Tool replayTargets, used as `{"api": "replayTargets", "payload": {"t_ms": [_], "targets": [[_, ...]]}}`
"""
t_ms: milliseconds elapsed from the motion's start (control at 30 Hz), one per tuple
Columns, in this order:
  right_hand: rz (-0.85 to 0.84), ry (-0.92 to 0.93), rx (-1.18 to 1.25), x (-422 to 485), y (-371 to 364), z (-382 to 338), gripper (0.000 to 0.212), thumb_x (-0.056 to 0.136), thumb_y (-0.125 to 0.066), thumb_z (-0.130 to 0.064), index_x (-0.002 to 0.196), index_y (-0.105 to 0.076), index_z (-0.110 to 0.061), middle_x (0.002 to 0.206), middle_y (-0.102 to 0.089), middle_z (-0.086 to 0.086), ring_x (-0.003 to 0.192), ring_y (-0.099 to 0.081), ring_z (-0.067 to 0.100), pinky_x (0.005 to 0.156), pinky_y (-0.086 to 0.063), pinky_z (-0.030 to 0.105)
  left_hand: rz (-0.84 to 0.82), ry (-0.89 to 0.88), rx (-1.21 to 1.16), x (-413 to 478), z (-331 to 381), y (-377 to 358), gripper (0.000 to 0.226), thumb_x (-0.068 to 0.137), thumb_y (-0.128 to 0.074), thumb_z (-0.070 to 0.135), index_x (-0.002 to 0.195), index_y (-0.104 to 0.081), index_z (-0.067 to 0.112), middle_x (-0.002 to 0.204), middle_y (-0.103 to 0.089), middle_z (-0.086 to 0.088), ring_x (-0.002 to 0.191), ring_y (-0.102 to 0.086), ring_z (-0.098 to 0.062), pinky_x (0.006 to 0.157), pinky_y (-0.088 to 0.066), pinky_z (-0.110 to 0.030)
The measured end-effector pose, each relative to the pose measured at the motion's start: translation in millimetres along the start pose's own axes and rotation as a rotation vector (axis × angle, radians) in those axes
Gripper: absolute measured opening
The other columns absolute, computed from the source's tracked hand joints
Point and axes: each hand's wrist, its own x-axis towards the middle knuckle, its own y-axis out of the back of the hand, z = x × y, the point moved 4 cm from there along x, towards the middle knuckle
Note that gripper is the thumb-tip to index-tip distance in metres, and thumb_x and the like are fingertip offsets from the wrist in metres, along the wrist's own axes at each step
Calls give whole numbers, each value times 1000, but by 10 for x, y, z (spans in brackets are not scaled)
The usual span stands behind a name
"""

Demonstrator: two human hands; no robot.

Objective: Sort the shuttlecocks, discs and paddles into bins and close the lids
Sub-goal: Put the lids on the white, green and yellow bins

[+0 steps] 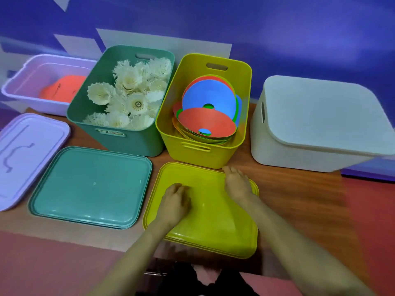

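A yellow lid (209, 227) lies flat in front of the yellow bin (192, 152), which holds several red, blue and green discs (208, 120). My left hand (175, 201) hovers over or rests on the lid's middle with fingers loosely curled, holding nothing. My right hand (237, 182) lies over the lid's far right corner with fingers extended. White shuttlecocks (130, 97) fill the green bin (128, 142); its green lid (92, 184) lies in front of it. An orange-red paddle (62, 88) sits in the lilac bin (27, 97), whose lilac lid (27, 152) lies at the left.
A white bin (299, 154) with its white lid (327, 116) on stands at the right. All bins sit on a brown wooden board (299, 199) over a red floor. A purple wall rises behind them.
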Motion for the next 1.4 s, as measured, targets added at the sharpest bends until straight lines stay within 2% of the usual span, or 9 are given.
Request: {"api": "replayTargets", "payload": {"t_ms": [233,367,533,667,733,867,967,1133,1400], "targets": [[13,6,-110,-17,-35,69,35,89,-38,2,120,-48,-11,123,-50,11,114,-49,31,90,-36,37,-13,106,-77,-99,28,-108,40,92,-54,21,130,-52,8,141,-39,-11,132,-34,-27,110,-25,-29],[43,41,65,-239,54,112,27,86,-40,2,108,-47,-11,114,-46,11,94,-55,37,77,-41,41,97,130,-161,-241,231,-67,32,91,-58,23,119,-61,8,126,-52,-10,120,-47,-27,102,-33,-28],[290,184,289,-683,570,159,16,89,-48,-3,99,-55,-13,104,-49,10,90,-56,36,73,-46,43,286,111,-336,-429,865,161,36,93,-57,22,124,-56,3,127,-54,-13,120,-48,-27,102,-34,-31],[475,346,398,-1155,1144,97,15,90,-54,-10,102,-63,-11,108,-56,7,96,-59,28,81,-47,42,441,223,-628,-576,1312,404,41,94,-54,30,127,-53,5,124,-55,-11,116,-52,-26,102,-40,-38],[510,421,411,-1371,1329,58,15,89,-58,-12,103,-64,-13,107,-58,2,96,-59,24,81,-48,37,461,310,-890,-658,1474,488,40,94,-54,33,124,-50,8,109,-57,-4,102,-57,-22,90,-50,-44],[404,491,454,-1560,1374,31,24,82,-68,-13,104,-62,-19,103,-57,-4,93,-60,18,83,-49,39,461,402,-1224,-805,1605,550,29,92,-57,29,109,-43,10,91,-55,-2,82,-56,-11,65,-52,-34],[219,543,537,-1651,1194,-24,28,76,-74,-15,101,-63,-20,96,-54,-8,81,-59,12,78,-51,38,492,444,-1183,-913,1485,520,29,89,-63,20,105,-42,8,92,-53,-5,78,-57,-11,65,-56,-38],[5,518,711,-1631,951,-130,22,80,-73,-23,100,-65,-17,103,-59,-3,79,-60,9,72,-46,15,517,498,-1101,-1118,1196,498,20,82,-59,1,84,-43,13,89,-55,-12,71,-59,-21,51,-54,-31],[-43,398,616,-1245,827,-161,45,91,-59,-31,133,-48,-19,137,-50,3,124,-48,20,102,-39,31,579,334,-906,-1646,1196,971,19,84,-53,-2,88,-47,15,82,-64,-8,66,-59,-23,63,-52,-42]]}}
